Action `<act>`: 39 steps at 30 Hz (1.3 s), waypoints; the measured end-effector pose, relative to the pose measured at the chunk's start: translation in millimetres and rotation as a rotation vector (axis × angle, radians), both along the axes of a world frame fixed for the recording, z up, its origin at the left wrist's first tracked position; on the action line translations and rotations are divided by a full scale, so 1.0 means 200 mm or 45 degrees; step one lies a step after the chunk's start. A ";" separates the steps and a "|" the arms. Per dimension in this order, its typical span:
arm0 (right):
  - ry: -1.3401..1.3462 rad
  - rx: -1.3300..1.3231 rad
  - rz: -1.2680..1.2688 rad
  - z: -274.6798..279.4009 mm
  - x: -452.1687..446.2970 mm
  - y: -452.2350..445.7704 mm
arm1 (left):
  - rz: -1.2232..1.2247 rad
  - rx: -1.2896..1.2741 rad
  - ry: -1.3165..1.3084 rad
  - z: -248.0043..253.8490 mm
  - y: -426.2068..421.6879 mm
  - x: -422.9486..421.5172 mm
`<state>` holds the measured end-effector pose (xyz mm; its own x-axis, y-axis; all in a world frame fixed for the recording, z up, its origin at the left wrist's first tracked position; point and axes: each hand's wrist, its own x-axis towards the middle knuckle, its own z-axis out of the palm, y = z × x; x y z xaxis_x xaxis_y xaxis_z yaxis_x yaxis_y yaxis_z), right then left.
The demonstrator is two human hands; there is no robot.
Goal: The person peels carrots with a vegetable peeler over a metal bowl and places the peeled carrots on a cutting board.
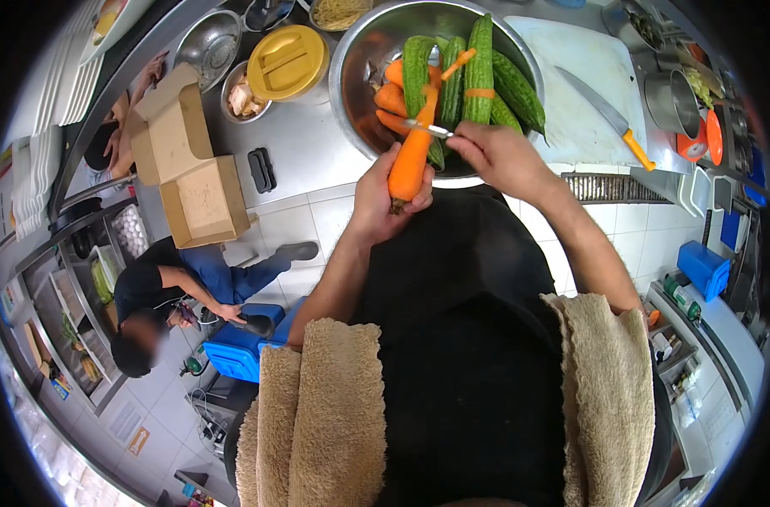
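My left hand (pixel 383 196) is closed around the thick end of a carrot (pixel 412 162), which points up and away over the near rim of a large metal bowl (pixel 348 114). My right hand (pixel 492 152) grips a peeler (pixel 435 130), its blade lying across the carrot's middle. Strips of orange peel (pixel 459 64) hang past the carrot's far end. Inside the bowl are several ridged green gourds (pixel 479 63) and several more carrots (pixel 391 100). An orange strip lies across one gourd.
Right of the bowl, a white cutting board (pixel 571 80) carries a yellow-handled knife (pixel 604 110). To the left are a yellow lidded container (pixel 287 62), a small bowl of pale meat (pixel 243 95), a black object (pixel 261 170) and an open cardboard box (pixel 201 203). Another person (pixel 174 287) sits at lower left.
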<state>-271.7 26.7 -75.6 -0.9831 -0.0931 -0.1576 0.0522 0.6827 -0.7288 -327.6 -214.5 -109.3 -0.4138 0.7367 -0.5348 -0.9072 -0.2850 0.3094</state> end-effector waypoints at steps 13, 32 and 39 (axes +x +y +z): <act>-0.061 -0.106 0.025 0.16 0.08 -0.08 | -0.037 -0.245 0.048 0.11 0.08 -0.05; -0.132 0.312 -0.291 -0.07 -0.05 0.06 | -0.124 -0.059 0.096 0.12 0.02 -0.05; 0.031 -0.224 0.122 0.16 0.09 -0.14 | -0.067 -0.326 -0.005 0.15 0.08 -0.05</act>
<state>-253.5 -0.5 -43.9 -0.9718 -0.2103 -0.1068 -0.0261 0.5460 -0.8374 -338.4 -199.2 -79.9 -0.3759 0.5978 -0.7081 -0.9202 -0.1505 0.3615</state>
